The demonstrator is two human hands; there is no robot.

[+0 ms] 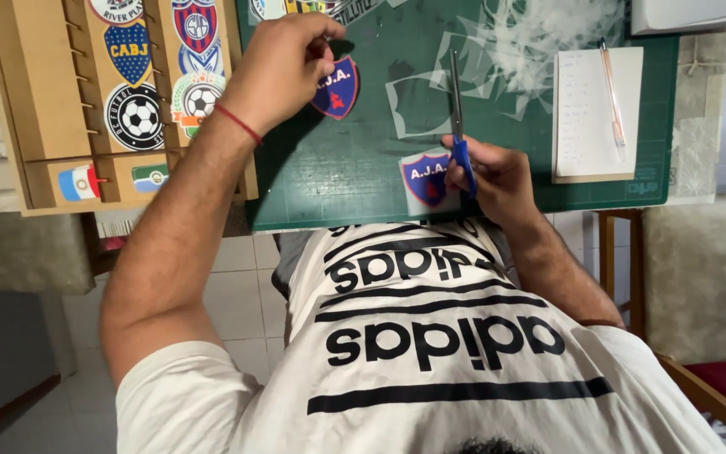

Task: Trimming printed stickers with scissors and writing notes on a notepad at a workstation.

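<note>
Two hands over green cutting mat (338, 181): left hand (283, 67) pinches trimmed shield badge (338, 91), held clear of the work; right hand (497, 176) closed round blue-handled scissors (457, 109), blades pointing away, beside untrimmed badge (424, 178).

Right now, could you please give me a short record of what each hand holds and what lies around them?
Left hand: fingers pinch a cut-out shield sticker, blue and red
Right hand: holds blue-handled scissors, blades pointing away; uncut sticker beside it
Surface: green cutting mat
Far side: clear film scraps
Right: notepad with pen
Left: cardboard board of badges
</note>
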